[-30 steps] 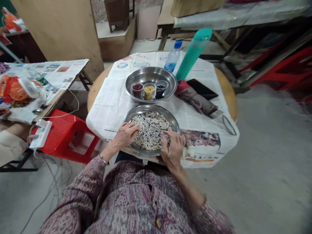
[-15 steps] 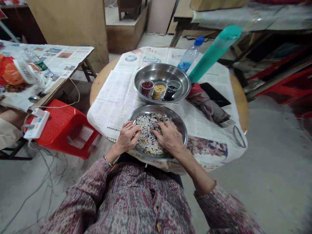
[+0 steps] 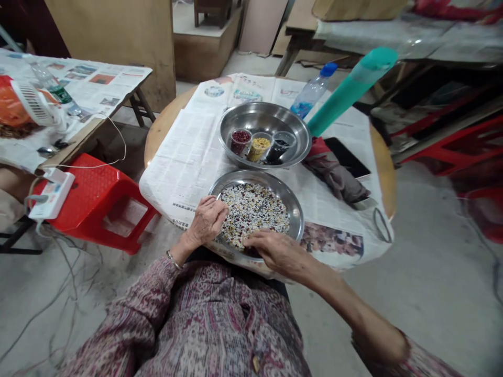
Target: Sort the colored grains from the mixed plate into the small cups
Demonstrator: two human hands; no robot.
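Note:
A shallow steel bowl (image 3: 297, 207) near the table's front edge holds a layer of mixed grains and beans (image 3: 251, 207), white, yellow, dark red and black. My left hand (image 3: 206, 222) is closed on its left rim, fingers curled. Low over the bowl's near side, my right hand (image 3: 273, 248) has its fingers bent together, tips down at the grains; whatever they pinch is hidden. Behind stands a deeper steel bowl (image 3: 286, 116) with three clear cups: dark red beans (image 3: 240, 137), yellow beans or kernels (image 3: 259, 147) and black beans (image 3: 280, 146).
Newspaper (image 3: 184, 152) covers the round table. To the right are a bottle with a blue cap (image 3: 312, 94), a long green tube (image 3: 351, 93), a folded umbrella (image 3: 334, 173) and a dark flat device (image 3: 348, 157). A red stool (image 3: 98, 196) with a power strip (image 3: 53, 195) stands left.
My right hand has drawn back from the middle of the grains to the bowl's near side, and its fingers have come together. The grains lie more evenly spread. My left hand stays at the rim.

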